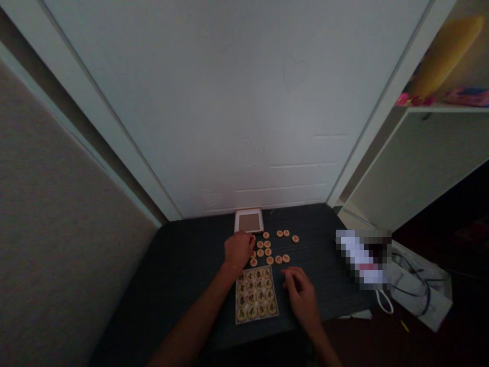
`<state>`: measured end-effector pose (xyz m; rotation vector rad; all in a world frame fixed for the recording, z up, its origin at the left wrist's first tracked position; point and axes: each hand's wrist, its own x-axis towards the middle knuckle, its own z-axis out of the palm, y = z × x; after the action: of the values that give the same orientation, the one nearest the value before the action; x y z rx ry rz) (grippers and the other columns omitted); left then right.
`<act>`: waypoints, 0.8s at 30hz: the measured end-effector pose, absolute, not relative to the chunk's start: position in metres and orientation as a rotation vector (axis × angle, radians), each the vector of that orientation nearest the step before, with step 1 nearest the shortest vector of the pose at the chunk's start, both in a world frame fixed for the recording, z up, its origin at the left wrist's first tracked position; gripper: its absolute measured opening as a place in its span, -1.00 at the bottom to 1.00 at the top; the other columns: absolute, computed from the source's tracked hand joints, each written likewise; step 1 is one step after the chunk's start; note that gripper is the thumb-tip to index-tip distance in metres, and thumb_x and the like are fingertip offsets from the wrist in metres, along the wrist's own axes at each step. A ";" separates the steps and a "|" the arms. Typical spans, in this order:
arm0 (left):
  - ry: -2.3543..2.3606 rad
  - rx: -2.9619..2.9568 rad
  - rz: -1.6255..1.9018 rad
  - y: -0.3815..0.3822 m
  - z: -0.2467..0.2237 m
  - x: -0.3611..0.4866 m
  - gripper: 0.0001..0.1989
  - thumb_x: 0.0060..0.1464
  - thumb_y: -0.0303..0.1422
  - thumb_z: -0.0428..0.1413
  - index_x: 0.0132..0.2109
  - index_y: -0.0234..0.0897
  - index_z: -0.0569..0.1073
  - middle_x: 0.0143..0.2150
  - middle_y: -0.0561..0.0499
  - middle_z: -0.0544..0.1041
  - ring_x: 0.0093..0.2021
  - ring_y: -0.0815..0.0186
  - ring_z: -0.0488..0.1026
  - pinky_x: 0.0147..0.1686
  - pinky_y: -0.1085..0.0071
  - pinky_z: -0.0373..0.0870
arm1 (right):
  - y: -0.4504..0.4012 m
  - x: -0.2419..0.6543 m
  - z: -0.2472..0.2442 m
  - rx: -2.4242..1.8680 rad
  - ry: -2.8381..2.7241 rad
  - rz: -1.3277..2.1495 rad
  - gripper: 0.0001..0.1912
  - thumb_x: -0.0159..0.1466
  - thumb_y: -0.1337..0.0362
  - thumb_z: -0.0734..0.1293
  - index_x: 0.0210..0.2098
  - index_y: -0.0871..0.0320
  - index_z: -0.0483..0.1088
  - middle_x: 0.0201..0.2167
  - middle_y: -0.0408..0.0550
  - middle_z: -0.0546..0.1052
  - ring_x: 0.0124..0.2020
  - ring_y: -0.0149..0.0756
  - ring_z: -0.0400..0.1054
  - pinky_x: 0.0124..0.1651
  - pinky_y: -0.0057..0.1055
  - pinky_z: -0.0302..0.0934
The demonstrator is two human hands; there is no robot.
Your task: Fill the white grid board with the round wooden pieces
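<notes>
Wooden Chinese chess pieces with red characters lie loose on the dark table, among them one piece (266, 235) near the back and another (286, 258) at the right of the group. My left hand (237, 251) reaches over the left side of this group, fingers bent and closed at a red-marked piece by the fingertips. Nearer me, a square tray (275, 307) holds rows of black-marked pieces (260, 295). To the right of the tray, my right hand (301, 293) is low over the table with its fingers curled together; whatever is in them is hidden.
An open box or lid (249, 222) with a pale rim stands at the back against the white panel (229, 102). On the right, beyond the table (183, 255), are a blurred-out object (362, 260), a white box with cables (424, 290) and a shelf (443, 108).
</notes>
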<state>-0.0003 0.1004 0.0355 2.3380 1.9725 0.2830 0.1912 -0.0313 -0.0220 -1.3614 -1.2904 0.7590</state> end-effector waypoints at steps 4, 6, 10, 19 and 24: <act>2.015 2.321 0.237 0.103 0.035 0.004 -0.68 0.29 -0.22 0.01 -0.16 -0.20 0.65 -0.19 -0.17 0.66 -0.15 0.08 0.59 -0.17 0.29 0.38 | -0.031 0.191 -0.023 -1.354 -1.282 0.757 -0.64 0.40 0.02 0.23 -0.20 0.12 0.55 -0.26 0.00 0.55 -0.24 -0.20 0.46 -0.17 -0.37 0.34; 2.033 2.314 0.224 0.103 0.036 0.006 -0.68 0.29 -0.23 0.01 -0.17 -0.21 0.65 -0.20 -0.18 0.66 -0.15 0.06 0.59 -0.16 0.27 0.37 | -0.031 0.191 -0.022 -1.352 -1.281 0.762 -0.65 0.40 0.04 0.23 -0.21 0.11 0.55 -0.26 0.00 0.55 -0.23 -0.20 0.46 -0.16 -0.37 0.33; 2.068 2.295 0.210 0.102 0.039 0.010 -0.68 0.28 -0.25 0.00 -0.15 -0.24 0.64 -0.20 -0.20 0.66 -0.15 0.05 0.60 -0.16 0.26 0.37 | -0.030 0.191 -0.023 -1.354 -1.280 0.769 -0.68 0.41 0.07 0.24 -0.18 0.10 0.55 -0.26 -0.01 0.54 -0.26 -0.22 0.46 -0.19 -0.38 0.33; 2.107 2.256 0.279 0.093 0.055 0.012 -0.74 0.24 -0.25 0.04 -0.13 -0.23 0.59 -0.23 -0.17 0.67 -0.19 0.06 0.61 -0.18 0.28 0.38 | -0.030 0.192 -0.025 -1.354 -1.307 0.764 -0.69 0.42 0.08 0.22 -0.16 0.10 0.54 -0.24 0.00 0.53 -0.21 -0.21 0.45 -0.14 -0.36 0.33; 2.040 2.209 0.506 0.074 0.062 -0.008 -0.77 0.23 -0.21 0.07 -0.04 -0.11 0.54 -0.16 -0.02 0.67 -0.18 0.14 0.61 -0.18 0.31 0.43 | -0.030 0.192 -0.025 -1.357 -1.319 0.756 -0.68 0.42 0.07 0.23 -0.19 0.10 0.54 -0.24 0.01 0.54 -0.21 -0.21 0.45 -0.15 -0.37 0.34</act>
<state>-0.0082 0.0735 0.0623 2.2087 2.0396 0.5059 0.1917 -0.0305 -0.0250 -1.3566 -1.3185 0.7565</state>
